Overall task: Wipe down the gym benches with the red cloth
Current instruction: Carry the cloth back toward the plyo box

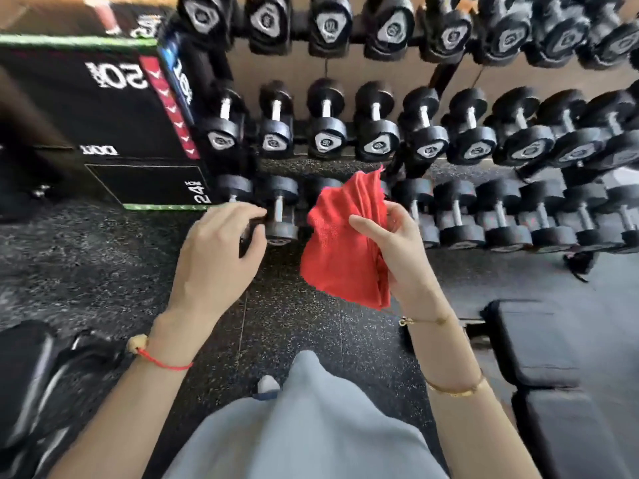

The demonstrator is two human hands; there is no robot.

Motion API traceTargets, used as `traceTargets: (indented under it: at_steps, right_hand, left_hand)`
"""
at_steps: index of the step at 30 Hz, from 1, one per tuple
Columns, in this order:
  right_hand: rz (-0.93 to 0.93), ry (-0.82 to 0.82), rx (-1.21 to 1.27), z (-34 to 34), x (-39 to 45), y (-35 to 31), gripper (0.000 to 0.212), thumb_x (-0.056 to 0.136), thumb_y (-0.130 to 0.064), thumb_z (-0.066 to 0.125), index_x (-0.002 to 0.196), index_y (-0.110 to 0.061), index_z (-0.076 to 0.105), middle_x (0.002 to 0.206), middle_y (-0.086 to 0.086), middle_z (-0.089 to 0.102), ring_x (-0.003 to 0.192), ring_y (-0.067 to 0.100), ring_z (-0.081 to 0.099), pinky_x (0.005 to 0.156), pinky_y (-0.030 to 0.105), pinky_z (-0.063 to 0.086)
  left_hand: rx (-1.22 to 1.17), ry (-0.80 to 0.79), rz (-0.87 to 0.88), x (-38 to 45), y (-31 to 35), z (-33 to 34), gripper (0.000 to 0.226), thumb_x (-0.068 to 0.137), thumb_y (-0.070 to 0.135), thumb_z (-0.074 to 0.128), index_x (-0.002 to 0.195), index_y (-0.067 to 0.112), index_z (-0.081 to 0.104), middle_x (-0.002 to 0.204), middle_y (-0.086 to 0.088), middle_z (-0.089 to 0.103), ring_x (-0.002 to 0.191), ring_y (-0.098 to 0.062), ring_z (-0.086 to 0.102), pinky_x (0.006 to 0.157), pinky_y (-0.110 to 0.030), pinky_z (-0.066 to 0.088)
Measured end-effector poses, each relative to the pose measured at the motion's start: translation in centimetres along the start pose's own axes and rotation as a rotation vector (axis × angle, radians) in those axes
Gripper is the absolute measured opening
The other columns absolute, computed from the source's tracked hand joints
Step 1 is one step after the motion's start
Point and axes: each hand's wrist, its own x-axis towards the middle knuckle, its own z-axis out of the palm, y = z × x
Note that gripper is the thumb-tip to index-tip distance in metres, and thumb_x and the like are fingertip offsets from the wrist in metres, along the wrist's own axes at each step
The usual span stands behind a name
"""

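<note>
My right hand [397, 250] grips a folded red cloth [342, 236] in mid-air, thumb across its front, over the speckled rubber floor. My left hand [218, 257] hovers to the left of the cloth with loosely curled fingers and holds nothing. A black padded gym bench [539, 344] lies at the lower right, below and right of the cloth. Part of another black bench or seat [24, 368] shows at the lower left edge.
A three-tier rack of black dumbbells [377, 133] fills the space ahead, its lowest row close behind my hands. A black plyo box [114, 122] with white numbers stands at the left. My grey trouser leg [311, 426] and a shoe tip are below.
</note>
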Motion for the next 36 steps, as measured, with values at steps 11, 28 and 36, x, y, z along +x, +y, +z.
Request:
traceTargets:
  at_steps: [11,28,36]
  right_hand:
    - [0.084,-0.315,-0.071,20.7,4.6,2.1,0.046,0.074,-0.014,0.081,0.114,-0.011,0.06,0.111,0.019,0.069,0.101,0.033,0.067,0.097,0.054,0.051]
    - [0.116,-0.679,-0.165,47.5,20.8,2.6,0.043,0.078,-0.008,0.076,0.116,-0.005,0.058,0.108,0.015,0.067,0.099,0.026,0.065,0.094,0.047,0.051]
    - [0.134,-0.84,-0.207,62.0,28.4,2.4,0.045,0.075,-0.012,0.079,0.115,-0.007,0.058,0.108,0.013,0.069,0.104,0.031,0.066,0.095,0.048,0.053]
  left_hand:
    - [0.154,0.07,-0.295,-2.0,-16.1,-8.9,0.024,0.096,0.022,0.053,0.116,0.015,0.064,0.119,0.002,0.065,0.113,-0.018,0.056,0.099,-0.029,0.041]
    - [0.27,0.261,-0.636,7.9,-35.7,-12.3,0.024,0.097,0.026,0.051,0.115,0.018,0.063,0.117,0.004,0.065,0.109,-0.018,0.058,0.094,-0.031,0.044]
    - [0.278,0.359,-0.732,14.2,-46.7,-14.5,0.023,0.096,0.027,0.051,0.114,0.017,0.063,0.116,0.004,0.066,0.108,-0.018,0.058,0.093,-0.032,0.047]
